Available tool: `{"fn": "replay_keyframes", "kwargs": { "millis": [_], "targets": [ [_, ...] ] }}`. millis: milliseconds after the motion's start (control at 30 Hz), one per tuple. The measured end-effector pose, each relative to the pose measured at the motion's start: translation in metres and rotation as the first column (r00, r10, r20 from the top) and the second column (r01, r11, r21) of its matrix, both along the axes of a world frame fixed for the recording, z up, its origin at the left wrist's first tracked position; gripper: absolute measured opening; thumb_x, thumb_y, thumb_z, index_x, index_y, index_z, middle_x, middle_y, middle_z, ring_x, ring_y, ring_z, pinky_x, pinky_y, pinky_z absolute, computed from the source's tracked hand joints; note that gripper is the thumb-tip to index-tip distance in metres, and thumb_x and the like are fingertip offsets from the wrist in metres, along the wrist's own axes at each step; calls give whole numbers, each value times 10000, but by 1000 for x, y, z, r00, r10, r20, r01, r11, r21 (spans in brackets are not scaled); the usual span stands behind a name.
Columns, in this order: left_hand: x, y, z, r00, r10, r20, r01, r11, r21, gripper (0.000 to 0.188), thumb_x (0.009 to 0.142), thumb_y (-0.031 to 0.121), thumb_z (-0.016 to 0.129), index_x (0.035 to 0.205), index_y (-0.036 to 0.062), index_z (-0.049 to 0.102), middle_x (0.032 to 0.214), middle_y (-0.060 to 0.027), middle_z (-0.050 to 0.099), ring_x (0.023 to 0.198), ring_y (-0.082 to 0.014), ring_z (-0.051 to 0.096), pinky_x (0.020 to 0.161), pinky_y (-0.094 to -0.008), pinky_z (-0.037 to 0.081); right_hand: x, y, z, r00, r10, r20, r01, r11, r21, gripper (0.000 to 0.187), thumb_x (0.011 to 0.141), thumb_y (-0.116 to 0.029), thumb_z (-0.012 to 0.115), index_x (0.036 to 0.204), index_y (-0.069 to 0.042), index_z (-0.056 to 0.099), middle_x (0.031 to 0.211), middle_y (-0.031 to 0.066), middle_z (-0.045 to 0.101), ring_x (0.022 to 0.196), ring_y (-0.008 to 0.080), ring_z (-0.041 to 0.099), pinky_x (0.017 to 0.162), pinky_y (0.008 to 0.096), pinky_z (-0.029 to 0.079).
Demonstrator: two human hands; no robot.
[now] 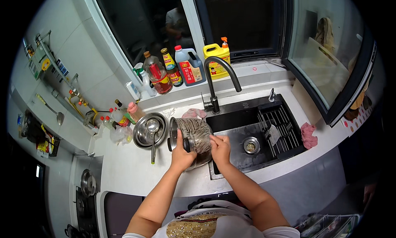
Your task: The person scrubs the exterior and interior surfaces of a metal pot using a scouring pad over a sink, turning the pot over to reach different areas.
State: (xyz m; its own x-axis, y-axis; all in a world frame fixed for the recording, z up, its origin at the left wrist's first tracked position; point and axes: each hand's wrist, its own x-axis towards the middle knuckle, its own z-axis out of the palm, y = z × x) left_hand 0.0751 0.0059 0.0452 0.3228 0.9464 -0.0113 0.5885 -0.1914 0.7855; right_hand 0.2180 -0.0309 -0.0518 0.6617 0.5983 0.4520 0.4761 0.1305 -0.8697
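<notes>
A silvery metal pot sits at the left edge of the sink, filled with greyish-brown noodle-like strands. My left hand is closed on the pot's near left side by its black handle, thumb pointing up along the rim. Over on the right side, my right hand has its fingers curled in at the edge of the strands. What lies between those fingers is hidden. Left of the pot stands a metal bowl with a ladle resting in it.
The black sink has a drying rack inside and a black tap arching above. Sauce bottles and a yellow jug line the sill. A pink cloth lies by the sink; an open window juts in.
</notes>
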Motion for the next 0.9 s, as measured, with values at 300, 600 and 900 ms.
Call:
{"fn": "replay_keyframes", "kwargs": {
  "millis": [300, 600, 900],
  "targets": [
    [-6, 2, -7, 999, -20, -28, 20, 1000, 21, 1026, 617, 29, 625, 1505, 85, 116, 1007, -143, 643, 778, -187, 618, 728, -253, 490, -12, -4, 21, 980, 133, 148, -135, 991, 6, 213, 777, -7, 644, 959, -88, 720, 939, 165, 585, 847, 319, 597, 728, 364, 502],
    [-12, 4, 4, 998, -65, -8, 64, 997, -52, 1029, 627, 104, 616, 1505, 100, 79, 1067, -230, 644, 922, -331, 654, 828, -320, 490, -18, 5, 25, 927, 245, 285, -255, 967, -3, 242, 771, 16, 599, 960, -88, 707, 938, 169, 575, 879, 336, 598, 747, 393, 505],
    [-15, 5, 5, 996, -79, 30, 79, 997, -16, 986, 632, 85, 606, 1504, 137, 151, 1012, -235, 663, 905, -334, 664, 817, -308, 493, -27, -18, 11, 874, 268, 407, -313, 949, 47, 272, 718, 19, 649, 968, -78, 693, 942, 143, 552, 869, 335, 589, 738, 409, 504]
  ]
}}
